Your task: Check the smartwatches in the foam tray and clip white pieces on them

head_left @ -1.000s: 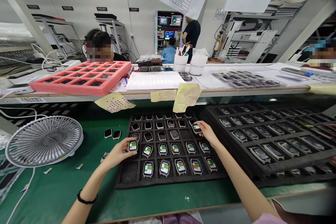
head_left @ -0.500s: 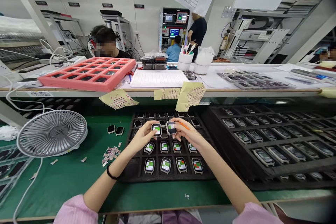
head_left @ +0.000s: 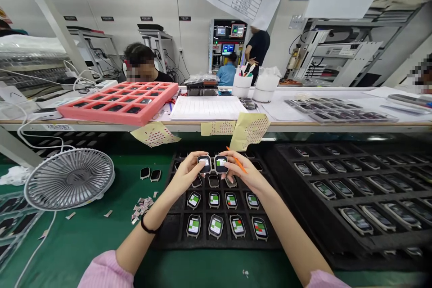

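Note:
My left hand (head_left: 189,168) grips a smartwatch body (head_left: 204,163), its thumb on the lit screen. Beside it, a second smartwatch (head_left: 221,164) is held by my right hand (head_left: 238,173), its screen lit with white and green. An orange stick-like tool (head_left: 238,161), perhaps a pen, is also tucked in the right fingers. Both watches are side by side above a black foam tray (head_left: 176,235). Several strapless watches lie in the tray's pockets; the two nearest rows have lit screens, such as this watch (head_left: 215,226). My hands partly cover the far rows.
A grey fan (head_left: 70,180) stands at the left. Near it lie two watches (head_left: 150,173) and small paper scraps (head_left: 141,208). More black trays of watches (head_left: 357,220) are stacked at the right. A shelf above holds a pink foam tray (head_left: 118,103) and papers. Other people sit and stand beyond.
The two watches have come closer together, and the left watch's screen shows less green. The camera view has tilted up slightly, so the bench sits lower in the picture.

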### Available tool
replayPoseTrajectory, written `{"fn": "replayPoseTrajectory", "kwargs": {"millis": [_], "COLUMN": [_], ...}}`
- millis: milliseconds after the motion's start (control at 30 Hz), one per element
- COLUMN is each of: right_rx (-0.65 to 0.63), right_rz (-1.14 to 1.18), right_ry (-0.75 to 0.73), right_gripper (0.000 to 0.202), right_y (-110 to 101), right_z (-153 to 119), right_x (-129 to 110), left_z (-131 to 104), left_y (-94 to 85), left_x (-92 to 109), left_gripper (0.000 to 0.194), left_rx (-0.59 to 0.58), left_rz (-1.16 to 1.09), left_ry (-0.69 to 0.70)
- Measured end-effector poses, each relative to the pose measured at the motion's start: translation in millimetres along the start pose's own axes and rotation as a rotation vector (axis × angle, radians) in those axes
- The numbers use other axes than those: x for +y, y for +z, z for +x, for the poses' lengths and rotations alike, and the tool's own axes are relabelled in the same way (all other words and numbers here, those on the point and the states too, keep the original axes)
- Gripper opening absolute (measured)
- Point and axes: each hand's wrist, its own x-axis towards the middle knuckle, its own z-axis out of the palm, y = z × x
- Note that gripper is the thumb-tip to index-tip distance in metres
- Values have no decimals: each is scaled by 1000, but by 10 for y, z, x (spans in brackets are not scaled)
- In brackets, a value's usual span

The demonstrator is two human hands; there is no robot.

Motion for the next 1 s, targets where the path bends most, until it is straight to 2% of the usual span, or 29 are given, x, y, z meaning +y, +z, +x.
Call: {"fn": "replayPoseTrajectory", "kwargs": {"millis": [267,467,633,1000], "right_rx": [4,28,37,52], "right_rz": [-28,-59,-58,-57], "right_ry": [-19,-18,-17,-1], "right_gripper": [29,29,29,28], "right_y": [47,76,80,74], "right_z": [-36,-45,-49,-36], "right_x": [-17,-32,-22,16], "left_z": [-6,-32,-36,-27], "left_y": [30,34,19,1], "left_x": [-45,23,28,-16], "left_gripper": [40,37,38,43], "left_rx": [0,5,-21,5], "left_rz": [0,35,43,60], "left_ry": [-7,-45,-16,-2]}}
